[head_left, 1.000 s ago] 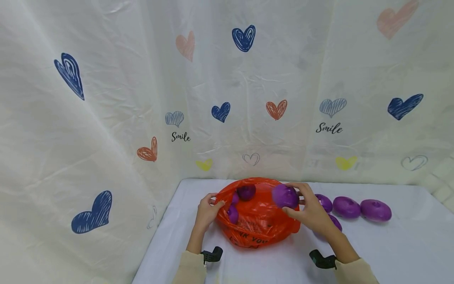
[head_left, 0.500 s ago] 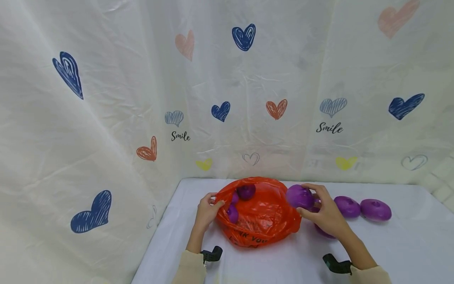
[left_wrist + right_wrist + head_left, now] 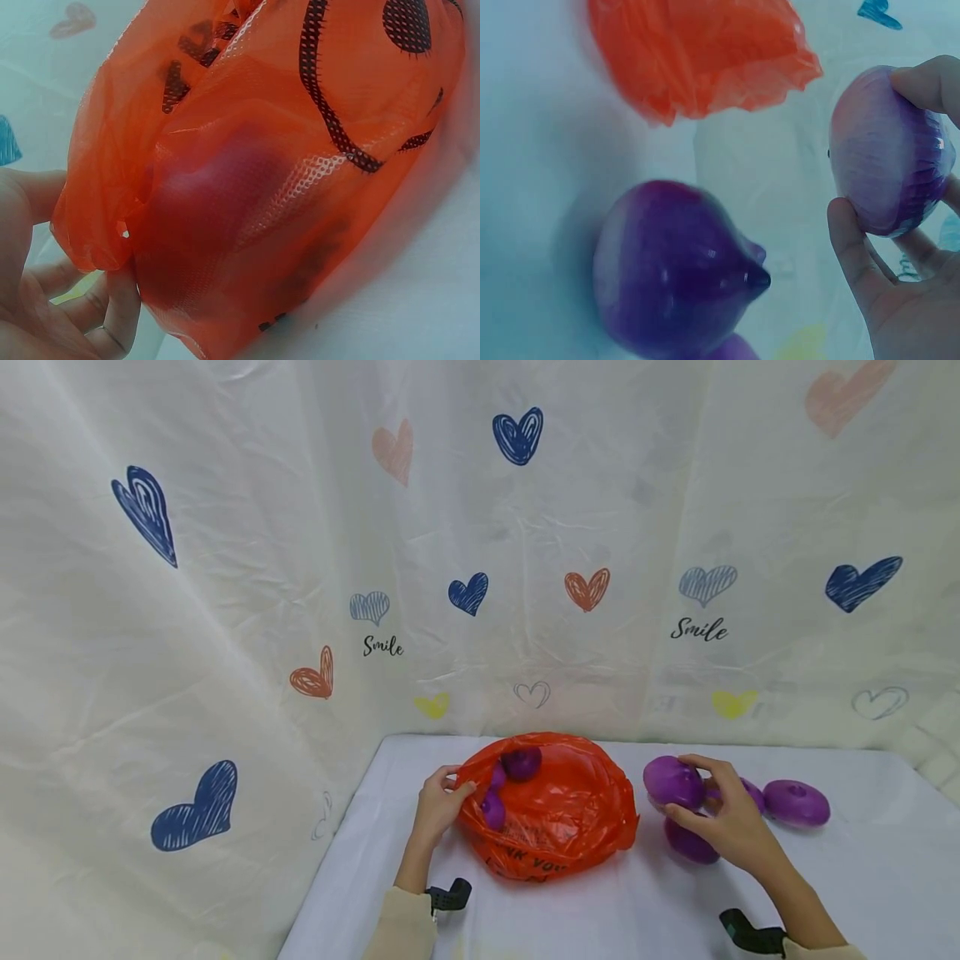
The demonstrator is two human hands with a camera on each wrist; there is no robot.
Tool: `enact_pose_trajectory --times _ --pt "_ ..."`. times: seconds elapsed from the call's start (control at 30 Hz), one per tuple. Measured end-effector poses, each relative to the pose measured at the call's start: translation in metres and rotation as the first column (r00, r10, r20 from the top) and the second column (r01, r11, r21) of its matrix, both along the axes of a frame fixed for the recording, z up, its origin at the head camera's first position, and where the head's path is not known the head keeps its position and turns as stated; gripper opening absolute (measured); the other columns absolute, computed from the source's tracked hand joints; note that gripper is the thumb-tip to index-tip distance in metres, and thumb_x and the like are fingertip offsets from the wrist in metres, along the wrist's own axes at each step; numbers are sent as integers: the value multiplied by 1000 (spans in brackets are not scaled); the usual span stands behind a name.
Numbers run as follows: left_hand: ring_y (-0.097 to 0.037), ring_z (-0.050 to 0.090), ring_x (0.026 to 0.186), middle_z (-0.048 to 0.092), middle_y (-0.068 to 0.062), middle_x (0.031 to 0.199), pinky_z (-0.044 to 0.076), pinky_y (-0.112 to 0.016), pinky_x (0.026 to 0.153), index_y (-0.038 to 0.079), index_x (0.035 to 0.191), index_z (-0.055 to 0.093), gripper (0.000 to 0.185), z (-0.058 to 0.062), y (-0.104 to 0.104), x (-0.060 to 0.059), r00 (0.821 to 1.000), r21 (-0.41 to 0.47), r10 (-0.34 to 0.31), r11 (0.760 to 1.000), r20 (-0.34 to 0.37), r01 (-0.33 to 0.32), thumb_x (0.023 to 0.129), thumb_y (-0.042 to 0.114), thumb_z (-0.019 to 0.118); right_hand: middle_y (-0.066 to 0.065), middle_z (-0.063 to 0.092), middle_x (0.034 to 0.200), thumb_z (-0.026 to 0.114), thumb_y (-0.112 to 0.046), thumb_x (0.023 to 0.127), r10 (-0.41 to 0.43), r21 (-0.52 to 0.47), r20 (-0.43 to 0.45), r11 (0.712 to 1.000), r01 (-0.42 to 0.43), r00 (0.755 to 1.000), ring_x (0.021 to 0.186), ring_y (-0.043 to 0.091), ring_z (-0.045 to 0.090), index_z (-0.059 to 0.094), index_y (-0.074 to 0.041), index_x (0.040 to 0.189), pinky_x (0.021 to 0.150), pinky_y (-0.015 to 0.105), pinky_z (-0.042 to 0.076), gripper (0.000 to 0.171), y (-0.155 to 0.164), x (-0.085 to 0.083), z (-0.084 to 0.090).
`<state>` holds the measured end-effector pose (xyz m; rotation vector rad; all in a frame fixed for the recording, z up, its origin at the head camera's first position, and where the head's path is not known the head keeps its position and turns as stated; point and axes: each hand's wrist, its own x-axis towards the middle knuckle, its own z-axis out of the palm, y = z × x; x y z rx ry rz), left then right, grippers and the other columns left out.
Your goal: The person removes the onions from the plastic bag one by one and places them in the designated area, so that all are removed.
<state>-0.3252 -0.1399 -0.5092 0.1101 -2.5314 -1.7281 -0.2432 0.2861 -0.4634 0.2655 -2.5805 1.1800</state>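
Note:
A red plastic bag with black print lies on the table, its mouth spread wide. Inside it, towards the left, are purple onions; one shows as a dark shape through the film in the left wrist view. My left hand pinches the bag's left rim between thumb and fingers. To the right of the bag, my right hand holds a purple onion by thumb and fingertips, seen also in the right wrist view. Close below it another onion rests on the table.
Farther right, an onion lies on the white tablecloth, with one more partly hidden behind my right hand. A white curtain printed with hearts hangs along the back edge of the table.
My right hand has moved right with the onion, from over the bag's mouth to beyond its right rim. The left hand keeps its grip on the bag in the same place.

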Motion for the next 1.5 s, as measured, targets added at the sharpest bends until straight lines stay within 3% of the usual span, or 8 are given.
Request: enact_pose_trajectory --times 0.1,0.53,0.63,0.73,0.9,1.0,1.13,1.5 --pt "-20 59 77 64 -11 98 57 -28 68 12 132 63 42 -2 0 -1 1000 -1 -2 1000 -5 2 94 28 73 19 42 142 82 -29 88 -17 3 -16 1000 17 1000 103 -12 40 42 -10 150 81 1 39 76 10 7 -3" --pt "-20 59 77 64 -12 99 58 -29 69 12 133 63 43 -2 0 -1 1000 -12 5 1000 -2 -5 93 28 73 27 42 140 80 -24 90 -86 14 20 996 86 996 97 -25 36 33 2 153 73 0 40 82 60 24 -20" --pt "-20 60 77 64 -12 100 60 -30 71 12 133 62 44 -1 0 0 1000 -13 4 1000 -3 -4 94 28 73 32 40 141 78 -28 91 -113 30 57 993 111 992 98 -15 45 31 2 154 70 3 42 84 68 25 -20" --pt "-20 60 77 65 -12 100 60 -30 71 12 132 63 43 0 0 0 1000 -9 2 1000 -9 -2 94 28 73 37 36 143 77 -31 92 -129 38 103 991 126 986 105 17 60 27 2 156 67 7 43 87 75 25 -19" --pt "-20 59 77 64 -12 100 58 -29 69 12 132 63 42 0 0 -1 1000 -7 -1 1000 -13 1 94 28 72 41 33 143 76 -29 93 -125 32 129 992 122 984 109 47 58 27 4 154 65 13 47 86 85 24 -24" --pt "-20 59 77 64 -12 99 57 -29 68 13 132 63 42 0 -1 -1 1000 -9 3 1000 -13 -3 94 28 72 38 38 142 77 -31 92 -136 49 141 990 130 981 100 7 60 29 4 153 64 15 47 85 90 23 -30" --pt "-20 59 77 64 -12 98 57 -28 67 12 131 63 42 0 -1 -1 1000 -11 5 1000 -16 -5 94 28 72 36 39 142 75 -34 93 -144 60 173 989 136 974 90 -26 32 28 4 153 64 15 45 85 96 21 -35" --pt "-20 60 79 65 -11 100 59 -30 70 13 132 63 43 -4 0 -3 1000 -20 11 1000 -6 -11 94 29 73 30 45 134 79 -27 90 -140 70 137 989 131 981 87 -25 36 34 7 146 65 16 44 80 105 16 -49"
